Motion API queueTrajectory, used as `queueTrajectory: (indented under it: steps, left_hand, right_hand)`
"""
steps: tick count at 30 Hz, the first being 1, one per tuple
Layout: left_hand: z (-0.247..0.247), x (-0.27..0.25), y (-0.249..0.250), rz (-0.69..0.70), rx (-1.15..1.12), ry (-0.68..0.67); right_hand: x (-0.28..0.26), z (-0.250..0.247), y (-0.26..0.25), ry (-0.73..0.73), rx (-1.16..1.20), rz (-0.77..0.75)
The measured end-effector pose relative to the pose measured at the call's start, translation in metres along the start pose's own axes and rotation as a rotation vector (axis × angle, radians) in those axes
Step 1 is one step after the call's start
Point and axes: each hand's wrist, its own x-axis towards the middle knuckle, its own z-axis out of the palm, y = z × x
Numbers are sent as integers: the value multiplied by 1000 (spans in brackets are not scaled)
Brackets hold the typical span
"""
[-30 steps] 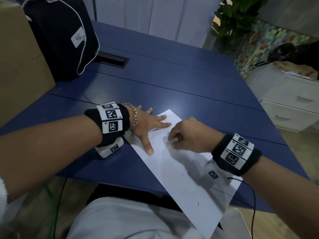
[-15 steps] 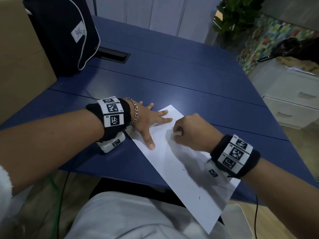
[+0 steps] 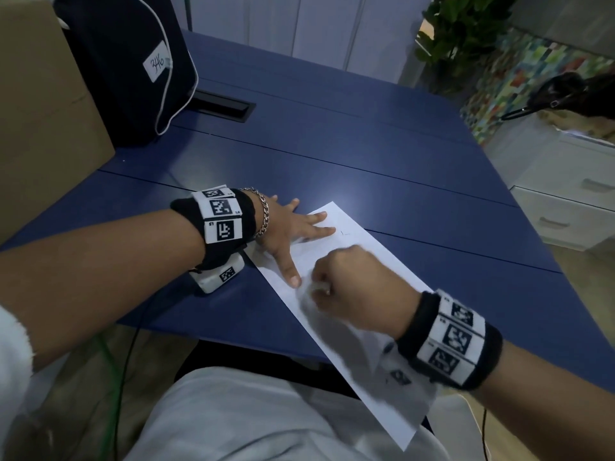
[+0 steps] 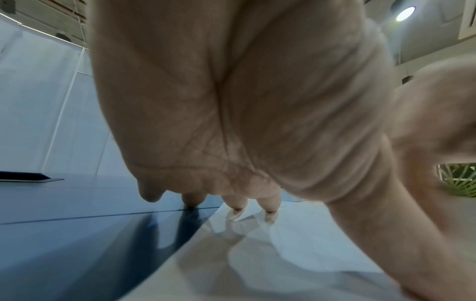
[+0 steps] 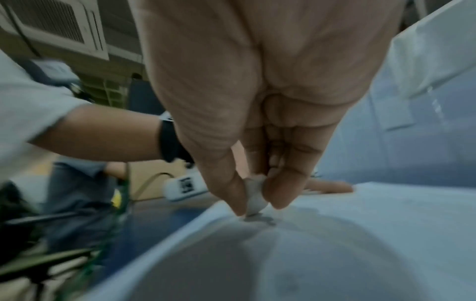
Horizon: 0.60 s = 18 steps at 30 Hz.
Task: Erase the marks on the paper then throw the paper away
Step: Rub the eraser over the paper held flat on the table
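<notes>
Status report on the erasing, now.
Left hand flat, pressing paper. Right hand pinching eraser onto it. Small mark remains. Nothing obstructing.

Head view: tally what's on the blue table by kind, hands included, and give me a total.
Hands: 2, left hand flat on the paper, right hand pinching the eraser
Paper: 1
Eraser: 1
Dark bag: 1
Cardboard box: 1
Total: 6
</notes>
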Motion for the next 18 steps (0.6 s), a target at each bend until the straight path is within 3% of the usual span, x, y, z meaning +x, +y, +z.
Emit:
queueTrajectory:
  steps: [3,8,10,14,18]
  left_hand:
    - [1,0,0,-4,3,1]
    - [-2,-2,4,-39,22,-20]
    - [-3,-2,4,-38,22,-18]
    - [-1,1,1,-21,13,-12]
    - [-4,-4,4,-31,20,-17]
  right_hand:
    - [-2,-2,1,-76,52,-64]
    - [18,-12,51,72,97,152]
    - [13,-5,39,81,67,97]
    - [-2,0,17,-55,96,-69]
    - [-5,-23,66,71,86,115]
